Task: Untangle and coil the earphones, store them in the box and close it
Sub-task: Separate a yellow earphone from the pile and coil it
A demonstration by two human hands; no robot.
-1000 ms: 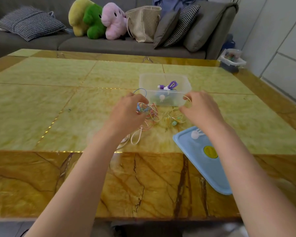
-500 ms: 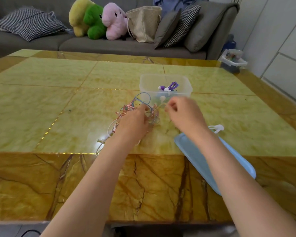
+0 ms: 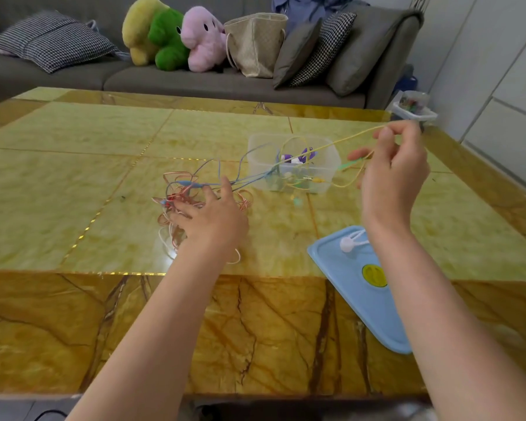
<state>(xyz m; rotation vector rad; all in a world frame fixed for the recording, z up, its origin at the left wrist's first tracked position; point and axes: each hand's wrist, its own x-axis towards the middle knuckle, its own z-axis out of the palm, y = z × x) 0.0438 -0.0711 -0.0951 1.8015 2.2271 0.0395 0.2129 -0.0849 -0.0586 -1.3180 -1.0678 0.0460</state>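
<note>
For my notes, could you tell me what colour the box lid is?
Light blue lid, yellow sticker; head view.

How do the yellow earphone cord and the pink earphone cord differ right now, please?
The yellow cord is stretched in the air, pinched by the right hand; the pink cord lies bunched on the table under the left hand. The yellow runs across the box; the pink lies beside it. Both remain outside it.

Home living room: grey sofa (image 3: 195, 83) with checked cushions (image 3: 53, 41), plush toys (image 3: 176, 36), a tote bag (image 3: 255, 44); yellow marble tabletop (image 3: 73, 177) in front.
</note>
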